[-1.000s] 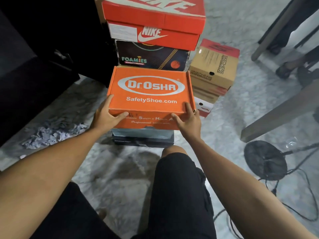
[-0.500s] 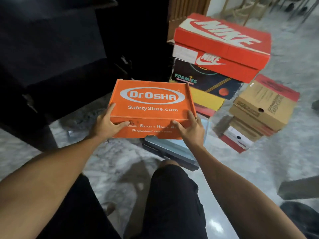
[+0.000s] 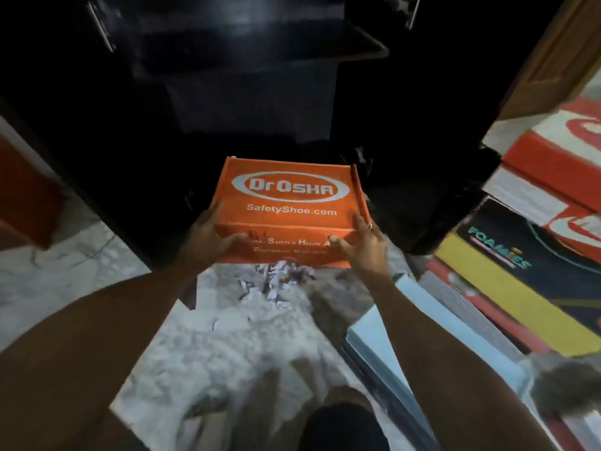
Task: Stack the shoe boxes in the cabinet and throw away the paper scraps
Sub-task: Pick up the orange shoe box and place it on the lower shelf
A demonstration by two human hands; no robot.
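An orange Dr.Osha shoe box (image 3: 289, 200) is held level in the air at the mouth of the dark open cabinet (image 3: 247, 102). My left hand (image 3: 209, 237) grips its near left corner, thumb on the front face. My right hand (image 3: 364, 244) grips the near right corner the same way. Paper scraps (image 3: 276, 281) lie on the marble floor just under the box. At the right edge a stack of other shoe boxes shows: a red Nike box (image 3: 559, 157) over a black Foamies box (image 3: 520, 252), blurred.
A pale blue box (image 3: 396, 340) lies on the floor by my right forearm. The black cabinet doors stand open on both sides, with a shelf (image 3: 260, 50) higher up inside. My knee (image 3: 344, 424) is at the bottom. Marble floor (image 3: 71, 268) shows at left.
I have turned left and carried the orange box from the stack toward the cabinet opening. The box stack has slid to the right edge; paper scraps now lie under the box.
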